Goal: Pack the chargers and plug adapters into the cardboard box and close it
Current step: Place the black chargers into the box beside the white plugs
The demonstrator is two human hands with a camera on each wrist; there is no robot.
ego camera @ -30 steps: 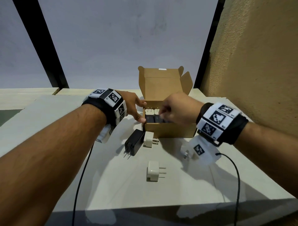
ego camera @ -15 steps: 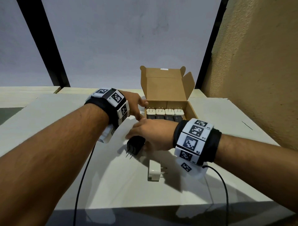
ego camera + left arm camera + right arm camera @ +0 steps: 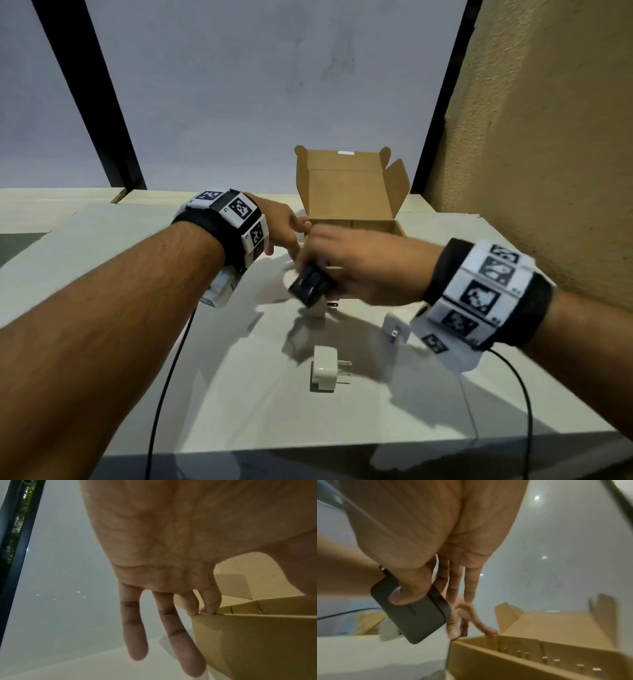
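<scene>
The open cardboard box (image 3: 352, 192) stands at the table's far side with its lid up. My right hand (image 3: 310, 274) pinches a black charger (image 3: 310, 286) just in front of the box's left front corner, lifted off the table. In the right wrist view the thumb presses on the black charger (image 3: 412, 615), and prongs of packed chargers (image 3: 556, 660) show inside the box (image 3: 488, 660). My left hand (image 3: 291, 240) rests two fingertips (image 3: 208, 609) on the box's left rim (image 3: 257, 616). One white plug adapter (image 3: 323, 371) lies on the table nearer me. Another white adapter (image 3: 317, 310) is partly hidden under the black charger.
The pale table (image 3: 239, 394) ends in a front edge close to me. A textured ochre wall (image 3: 548, 137) rises at the right, near the box. Black wrist cables (image 3: 164, 394) trail off the table's front.
My right hand came out of the box, took the black charger off the table and lifted it towards the box's left front corner. The left hand stayed at the box.
</scene>
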